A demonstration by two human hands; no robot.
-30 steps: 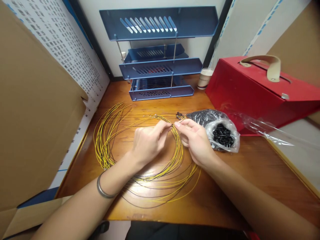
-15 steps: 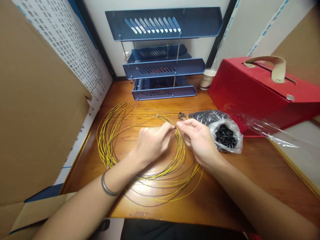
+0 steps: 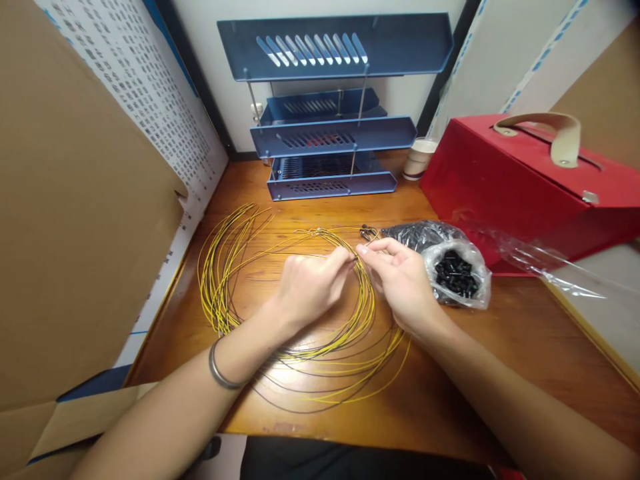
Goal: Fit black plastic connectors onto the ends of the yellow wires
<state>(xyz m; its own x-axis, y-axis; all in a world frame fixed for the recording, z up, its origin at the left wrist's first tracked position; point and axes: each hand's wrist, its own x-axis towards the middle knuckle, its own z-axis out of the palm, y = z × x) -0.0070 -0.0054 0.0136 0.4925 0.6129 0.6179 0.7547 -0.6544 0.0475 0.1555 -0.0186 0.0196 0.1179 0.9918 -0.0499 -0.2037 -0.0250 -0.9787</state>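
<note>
In the middle of the head view, my left hand (image 3: 315, 283) is closed in a pinch. A thin yellow wire runs into its fingers from the left, and a small dark tip shows at the fingertips. Close against it, my right hand (image 3: 400, 277) pinches a thin wire between thumb and forefinger; the exact ends are too small to make out. Beneath both hands lies a loose coil of yellow and black wires (image 3: 367, 303), which spreads left into another bundle of wires (image 3: 213, 287). Several small black parts (image 3: 369, 232) rest just beyond my right fingertips.
A clear plastic bag (image 3: 483, 277) of small black pieces (image 3: 456, 273) lies open right of my right hand. Behind it stand a red box (image 3: 500, 173) with a beige handle and a paper cup (image 3: 419, 160). A blue tray rack (image 3: 333, 187) stands at the back, cardboard (image 3: 85, 200) at left.
The whole view has shifted slightly, with the scene a little farther right. Both hands stay pinched together over the coil, with hardly any movement of the fingers.
</note>
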